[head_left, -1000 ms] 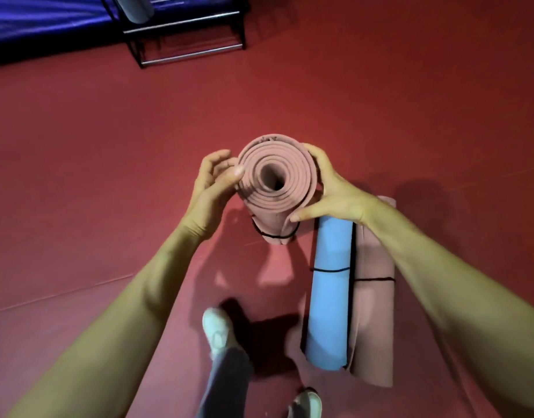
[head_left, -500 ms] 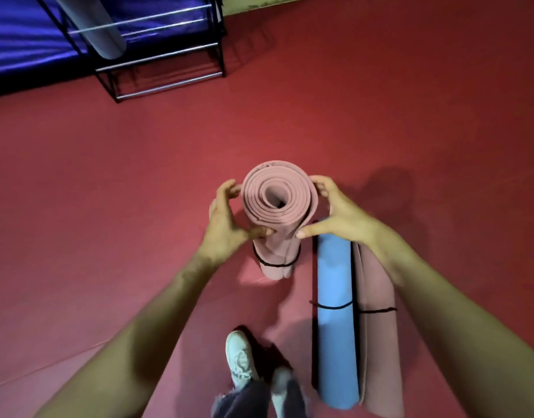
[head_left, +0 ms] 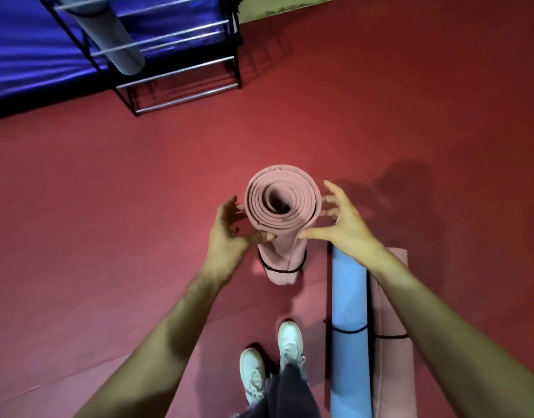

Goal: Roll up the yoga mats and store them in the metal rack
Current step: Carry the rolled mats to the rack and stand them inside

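Note:
A rolled pink yoga mat (head_left: 282, 203) stands on end on the red floor, with a black strap around its lower part. My left hand (head_left: 229, 233) cups its left side, thumb pressed on the near edge. My right hand (head_left: 342, 224) touches it on the right with the thumb, the fingers spread and slightly off the roll. A rolled blue mat (head_left: 348, 321) and another rolled pink mat (head_left: 392, 351) lie strapped on the floor at the right. The black metal rack (head_left: 181, 70) stands at the upper left with a grey rolled mat (head_left: 112, 34) in it.
A blue padded surface (head_left: 21, 55) lies behind and left of the rack. My feet in white shoes (head_left: 271, 363) stand just below the upright mat. Open red floor (head_left: 109, 191) stretches between me and the rack.
The view has tilted up, bringing more of the rack into sight. My right fingers have loosened and spread off the pink roll. My feet have stepped closer together.

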A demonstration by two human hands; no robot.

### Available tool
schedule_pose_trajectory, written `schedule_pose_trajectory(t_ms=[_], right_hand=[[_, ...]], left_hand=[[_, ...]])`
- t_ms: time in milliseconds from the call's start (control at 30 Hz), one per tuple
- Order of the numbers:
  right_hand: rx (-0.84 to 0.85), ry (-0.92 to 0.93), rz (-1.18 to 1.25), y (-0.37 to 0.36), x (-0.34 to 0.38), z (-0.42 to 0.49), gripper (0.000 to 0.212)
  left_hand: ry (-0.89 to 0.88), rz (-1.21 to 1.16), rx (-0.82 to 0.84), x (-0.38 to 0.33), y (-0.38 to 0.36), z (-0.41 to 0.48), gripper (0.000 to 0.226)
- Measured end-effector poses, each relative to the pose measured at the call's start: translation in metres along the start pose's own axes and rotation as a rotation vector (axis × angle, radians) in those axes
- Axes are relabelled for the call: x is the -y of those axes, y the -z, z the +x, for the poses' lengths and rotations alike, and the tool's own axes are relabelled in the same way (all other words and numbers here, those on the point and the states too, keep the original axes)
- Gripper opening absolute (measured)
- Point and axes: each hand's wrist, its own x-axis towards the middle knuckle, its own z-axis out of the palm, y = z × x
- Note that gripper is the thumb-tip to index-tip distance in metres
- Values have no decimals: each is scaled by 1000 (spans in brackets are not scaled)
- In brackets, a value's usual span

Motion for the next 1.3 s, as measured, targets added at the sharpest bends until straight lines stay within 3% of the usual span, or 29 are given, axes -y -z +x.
schedule_pose_trajectory(t_ms=[233,433,800,1100,1300], right_hand=[[63,87,-16,21,128,30,130],[112,295,-126,13,276,84,101],[109,550,-79,-30,508,197,89],[59,718,-133,-56,643,293,97],[107,762,-149,-69,693,367,95]], left_hand=[[-90,-66,-42,-123,33,24,109],[-235,-99,-107,-246,92,65,103],[-476,-153,-100,-427,211,182,109],[-707,-34,-151,-535,270,284,93],[-734,-72,-185,-574,295,347,86]])
